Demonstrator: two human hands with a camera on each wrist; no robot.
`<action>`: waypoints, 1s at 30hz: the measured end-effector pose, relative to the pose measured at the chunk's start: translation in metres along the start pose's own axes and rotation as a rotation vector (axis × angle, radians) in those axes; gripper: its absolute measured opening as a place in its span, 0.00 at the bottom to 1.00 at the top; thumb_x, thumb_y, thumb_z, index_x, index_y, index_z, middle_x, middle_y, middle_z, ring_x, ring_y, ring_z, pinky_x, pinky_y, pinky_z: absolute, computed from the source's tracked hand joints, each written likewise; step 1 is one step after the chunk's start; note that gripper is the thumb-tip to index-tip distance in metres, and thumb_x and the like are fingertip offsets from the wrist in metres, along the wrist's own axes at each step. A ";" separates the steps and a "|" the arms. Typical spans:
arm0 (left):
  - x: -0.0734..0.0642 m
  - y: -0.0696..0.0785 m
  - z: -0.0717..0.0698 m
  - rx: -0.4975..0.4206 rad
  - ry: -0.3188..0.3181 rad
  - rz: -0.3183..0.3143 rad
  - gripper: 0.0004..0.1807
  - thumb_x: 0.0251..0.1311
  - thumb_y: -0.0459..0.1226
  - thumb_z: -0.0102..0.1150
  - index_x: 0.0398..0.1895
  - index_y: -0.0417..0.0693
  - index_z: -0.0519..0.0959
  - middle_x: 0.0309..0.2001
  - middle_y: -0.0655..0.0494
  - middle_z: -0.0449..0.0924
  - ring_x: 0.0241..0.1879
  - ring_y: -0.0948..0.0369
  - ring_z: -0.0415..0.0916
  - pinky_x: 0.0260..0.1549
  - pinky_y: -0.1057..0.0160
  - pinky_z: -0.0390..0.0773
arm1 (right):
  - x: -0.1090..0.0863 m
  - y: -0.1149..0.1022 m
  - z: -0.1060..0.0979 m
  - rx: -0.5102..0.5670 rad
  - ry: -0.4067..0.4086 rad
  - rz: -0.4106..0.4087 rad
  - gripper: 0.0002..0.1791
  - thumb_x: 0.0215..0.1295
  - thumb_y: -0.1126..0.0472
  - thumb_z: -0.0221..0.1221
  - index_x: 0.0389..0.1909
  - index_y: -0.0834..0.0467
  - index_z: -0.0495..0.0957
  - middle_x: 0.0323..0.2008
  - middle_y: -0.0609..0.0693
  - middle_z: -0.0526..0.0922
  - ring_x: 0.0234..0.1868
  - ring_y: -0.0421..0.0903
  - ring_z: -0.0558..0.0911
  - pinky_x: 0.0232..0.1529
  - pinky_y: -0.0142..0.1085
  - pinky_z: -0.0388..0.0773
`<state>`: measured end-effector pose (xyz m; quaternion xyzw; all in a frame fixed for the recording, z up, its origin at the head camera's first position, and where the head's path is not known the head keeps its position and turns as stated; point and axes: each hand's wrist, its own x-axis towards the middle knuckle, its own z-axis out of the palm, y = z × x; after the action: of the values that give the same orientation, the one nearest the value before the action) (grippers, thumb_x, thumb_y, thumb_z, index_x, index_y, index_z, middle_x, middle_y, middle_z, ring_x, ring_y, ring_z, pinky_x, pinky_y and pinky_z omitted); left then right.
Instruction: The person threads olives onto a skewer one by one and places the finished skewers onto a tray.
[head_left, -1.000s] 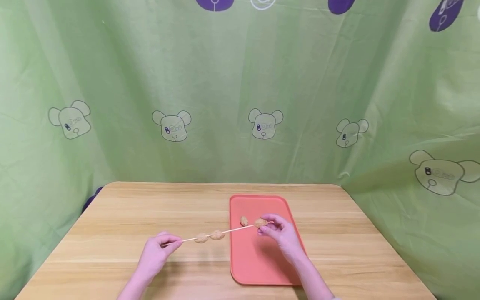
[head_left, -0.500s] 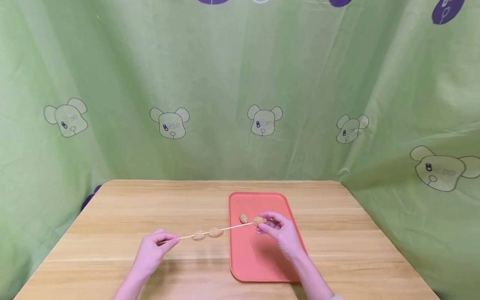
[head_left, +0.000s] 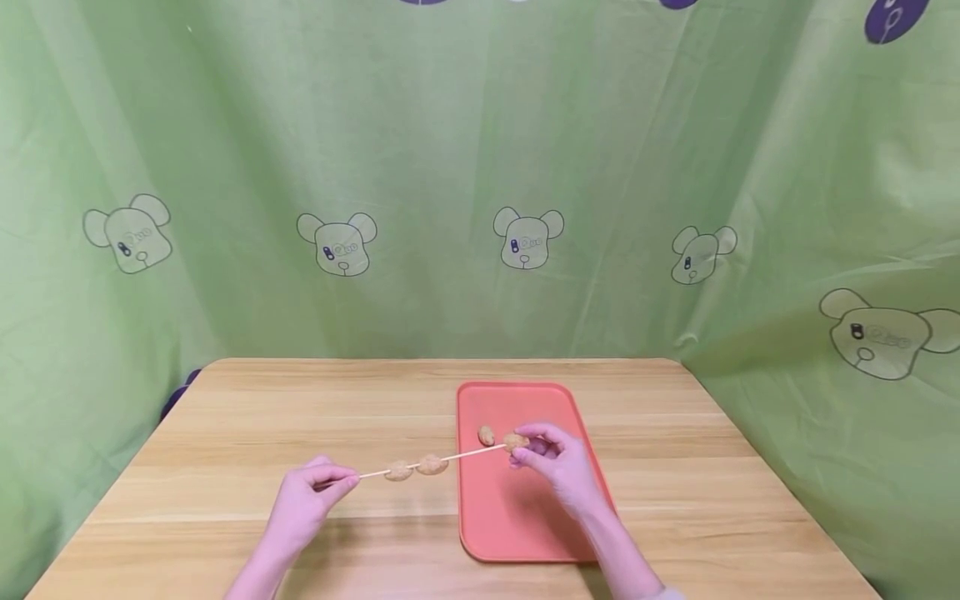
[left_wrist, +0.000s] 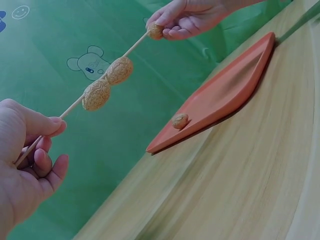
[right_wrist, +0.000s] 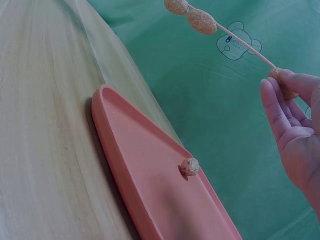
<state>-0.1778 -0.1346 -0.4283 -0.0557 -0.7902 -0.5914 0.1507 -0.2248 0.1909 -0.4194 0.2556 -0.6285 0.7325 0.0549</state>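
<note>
A thin wooden skewer (head_left: 472,453) is held above the table, rising slightly towards the right. My left hand (head_left: 298,504) pinches its left end between thumb and fingers, the end lying against the palm in the left wrist view. Two brown, wrinkled oval food balls, a left one (left_wrist: 96,94) and a right one (left_wrist: 120,70), are threaded side by side mid-skewer. At the skewer's right tip, my right hand (head_left: 566,471) pinches a third such ball (right_wrist: 282,84). How deep the tip sits in it is hidden. Another brown ball (right_wrist: 189,167) lies on the pink tray.
The pink rectangular tray (head_left: 510,525) lies on the wooden table (head_left: 225,433), under my right hand. Green curtains (head_left: 435,167) with bear-head prints hang behind the table and along its sides.
The right hand and its ball have shifted slightly left, and the left hand a little left too. Both grips stay the same. The head view has tilted down slightly, then steadied.
</note>
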 end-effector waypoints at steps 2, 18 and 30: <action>0.000 0.001 0.000 -0.002 -0.002 -0.006 0.04 0.45 0.26 0.66 0.27 0.38 0.83 0.21 0.59 0.70 0.23 0.67 0.65 0.23 0.70 0.69 | 0.000 0.001 0.000 0.004 -0.010 -0.019 0.17 0.53 0.79 0.58 0.43 0.84 0.65 0.31 0.49 0.82 0.30 0.41 0.82 0.34 0.37 0.80; 0.001 0.005 0.000 0.023 -0.004 -0.019 0.04 0.45 0.27 0.67 0.26 0.40 0.84 0.21 0.59 0.71 0.24 0.66 0.66 0.23 0.70 0.70 | 0.000 0.003 0.001 0.020 -0.035 -0.103 0.14 0.52 0.79 0.58 0.41 0.78 0.72 0.33 0.50 0.79 0.30 0.42 0.81 0.32 0.35 0.80; 0.000 0.009 0.002 0.025 -0.008 -0.010 0.04 0.45 0.25 0.66 0.25 0.39 0.83 0.20 0.59 0.70 0.23 0.67 0.66 0.23 0.70 0.70 | -0.001 0.007 0.002 0.004 -0.042 -0.123 0.14 0.53 0.79 0.58 0.41 0.79 0.71 0.34 0.50 0.78 0.29 0.42 0.81 0.31 0.36 0.80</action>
<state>-0.1762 -0.1307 -0.4205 -0.0520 -0.7985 -0.5819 0.1452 -0.2263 0.1881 -0.4255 0.3091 -0.6111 0.7236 0.0864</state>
